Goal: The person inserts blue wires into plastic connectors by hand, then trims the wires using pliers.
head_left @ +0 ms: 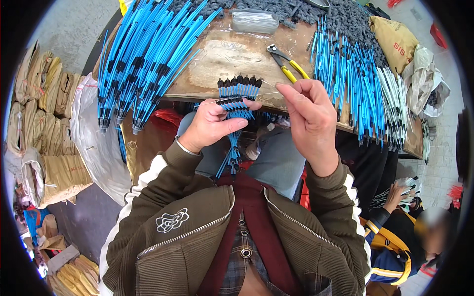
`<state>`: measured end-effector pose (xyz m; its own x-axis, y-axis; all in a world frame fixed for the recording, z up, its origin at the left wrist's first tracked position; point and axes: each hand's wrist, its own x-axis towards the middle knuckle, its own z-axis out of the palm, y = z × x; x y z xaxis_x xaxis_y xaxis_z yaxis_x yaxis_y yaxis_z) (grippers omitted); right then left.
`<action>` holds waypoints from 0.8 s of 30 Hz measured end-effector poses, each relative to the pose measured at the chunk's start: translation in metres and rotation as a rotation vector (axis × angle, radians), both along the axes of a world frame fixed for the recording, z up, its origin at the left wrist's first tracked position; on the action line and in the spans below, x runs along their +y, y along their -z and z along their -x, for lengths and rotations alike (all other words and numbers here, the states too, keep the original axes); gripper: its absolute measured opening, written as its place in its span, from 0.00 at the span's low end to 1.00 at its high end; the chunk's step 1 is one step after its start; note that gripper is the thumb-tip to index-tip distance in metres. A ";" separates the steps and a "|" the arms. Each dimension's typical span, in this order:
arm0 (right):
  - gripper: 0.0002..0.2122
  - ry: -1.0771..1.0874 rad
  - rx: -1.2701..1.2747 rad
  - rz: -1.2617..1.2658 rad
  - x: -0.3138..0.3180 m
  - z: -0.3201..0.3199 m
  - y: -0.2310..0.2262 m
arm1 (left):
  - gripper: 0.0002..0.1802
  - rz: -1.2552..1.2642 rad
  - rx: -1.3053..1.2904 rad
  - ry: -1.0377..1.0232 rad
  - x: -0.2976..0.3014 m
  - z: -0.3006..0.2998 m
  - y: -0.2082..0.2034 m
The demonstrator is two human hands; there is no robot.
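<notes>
My left hand (211, 126) is closed around a bundle of thin blue plastic sticks (240, 92) with black tips, fanned side by side in a row. The tips point away from me past the table edge, and the other ends hang over my lap. To the right, my right hand (311, 112) pinches a thin pale strand (269, 92) between thumb and fingertips. That strand runs across to the row of sticks. Beyond my right hand, end cutters (289, 64) with yellow handles lie on the wooden table (224, 56).
Finished-looking blue bundles (143, 69) cover the table's left. More blue sticks (350, 84) and white sticks (392, 103) lie right. A clear box (255, 21) of pale strands and a heap of grey parts (345, 17) sit at the back. A co-worker's hand (394, 196) shows lower right.
</notes>
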<state>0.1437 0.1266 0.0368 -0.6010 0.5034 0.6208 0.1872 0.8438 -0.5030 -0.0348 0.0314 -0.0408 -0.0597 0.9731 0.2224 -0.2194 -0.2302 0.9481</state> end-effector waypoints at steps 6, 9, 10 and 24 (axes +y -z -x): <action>0.15 0.072 -0.099 -0.219 -0.004 -0.001 -0.012 | 0.19 -0.046 0.062 -0.003 0.001 0.000 0.002; 0.16 0.073 -0.138 -0.304 -0.003 -0.002 -0.017 | 0.19 -0.041 0.100 -0.003 0.001 0.000 0.003; 0.16 0.067 -0.139 -0.307 -0.003 -0.002 -0.018 | 0.19 -0.041 0.099 -0.003 0.000 0.000 0.002; 0.15 -0.063 -0.114 -0.132 0.005 -0.002 -0.013 | 0.18 -0.090 0.173 0.022 0.004 0.000 0.001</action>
<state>0.1459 0.1316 0.0498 -0.6992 0.3811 0.6049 0.1810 0.9129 -0.3659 -0.0351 0.0351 -0.0420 0.0078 0.9494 0.3140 -0.0603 -0.3130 0.9478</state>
